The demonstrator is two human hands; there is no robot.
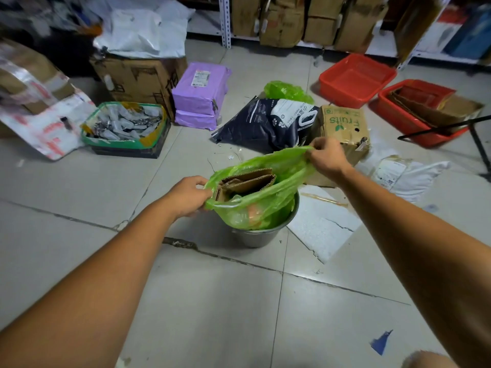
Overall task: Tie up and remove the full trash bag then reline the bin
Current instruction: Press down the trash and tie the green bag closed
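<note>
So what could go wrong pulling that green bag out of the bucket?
The folded cardboard sticks up at the mouth of the green bag, so its corners might tear the plastic. The left hand and right hand grip only the rim, which could stretch or rip. The bin could tip with it.

Looks like a parcel storeroom: brown cardboard boxes (pixel 281 19) crammed on white metal shelving (pixel 225 22) at the far wall, purple plastic mailer parcels (pixel 200 95) and red plastic baskets (pixel 356 79) on the grey tiled floor (pixel 212 301).
</note>
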